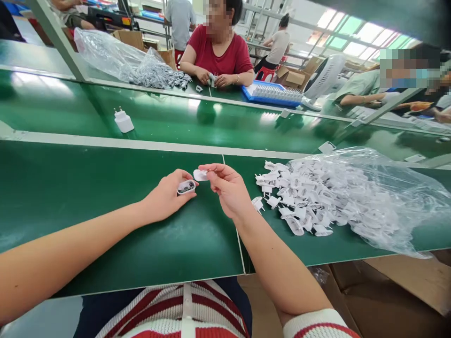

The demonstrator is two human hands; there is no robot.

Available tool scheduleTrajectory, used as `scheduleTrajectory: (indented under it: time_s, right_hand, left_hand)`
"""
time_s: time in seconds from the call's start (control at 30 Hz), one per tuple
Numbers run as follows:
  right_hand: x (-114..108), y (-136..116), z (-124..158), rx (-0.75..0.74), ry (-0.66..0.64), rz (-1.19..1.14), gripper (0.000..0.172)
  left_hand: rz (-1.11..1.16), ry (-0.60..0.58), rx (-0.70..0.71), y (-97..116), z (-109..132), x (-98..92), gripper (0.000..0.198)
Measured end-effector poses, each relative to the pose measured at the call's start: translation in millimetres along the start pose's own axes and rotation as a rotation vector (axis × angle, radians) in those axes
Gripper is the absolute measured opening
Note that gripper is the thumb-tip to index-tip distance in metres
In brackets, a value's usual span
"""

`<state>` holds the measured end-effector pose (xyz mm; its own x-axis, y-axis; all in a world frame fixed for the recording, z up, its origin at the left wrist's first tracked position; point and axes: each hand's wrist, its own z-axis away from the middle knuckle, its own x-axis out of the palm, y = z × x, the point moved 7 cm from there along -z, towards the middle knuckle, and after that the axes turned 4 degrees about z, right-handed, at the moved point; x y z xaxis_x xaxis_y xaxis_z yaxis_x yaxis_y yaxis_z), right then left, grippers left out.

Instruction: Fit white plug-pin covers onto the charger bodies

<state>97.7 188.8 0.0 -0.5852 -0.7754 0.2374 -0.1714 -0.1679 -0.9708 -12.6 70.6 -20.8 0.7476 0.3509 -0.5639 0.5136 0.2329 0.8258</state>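
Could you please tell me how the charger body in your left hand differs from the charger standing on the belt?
The charger body is gripped in the left hand, its open end showing dark insides; the standing charger sits alone on the belt, closed, prongs up. Both are white.

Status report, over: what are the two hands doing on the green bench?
Left hand grips open charger shell on green bench. Right hand pinches white cover beside it. Loose plug parts piled at right, spilling from plastic bag.

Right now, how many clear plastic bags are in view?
2: near bag right of the right hand; far bag across the belt, upper left. Others may be hidden.
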Motion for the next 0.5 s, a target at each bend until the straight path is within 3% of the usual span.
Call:
scheduleTrajectory:
  time_s: [0.1,0.27,0.4,0.5]
  right_hand:
    - [7,5,2,0.038,-0.064,-0.028,0.012]
    - [15,9,4,0.048,-0.121,0.093,0.028]
    - [12,1,4,-0.097,-0.067,0.321,0.028]
    - [11,-13,10,-0.283,-0.042,0.530,0.038]
  left_hand:
    - [0.076,-0.022,0.002,-4,24,8.1,0.034]
    - [0.197,-0.028,0.048,-16,29,2.7,0.065]
    - [0.200,-0.092,0.046,-19,28,0.0,0.037]
    - [0.192,-0.128,0.066,-19,27,0.6,0.036]
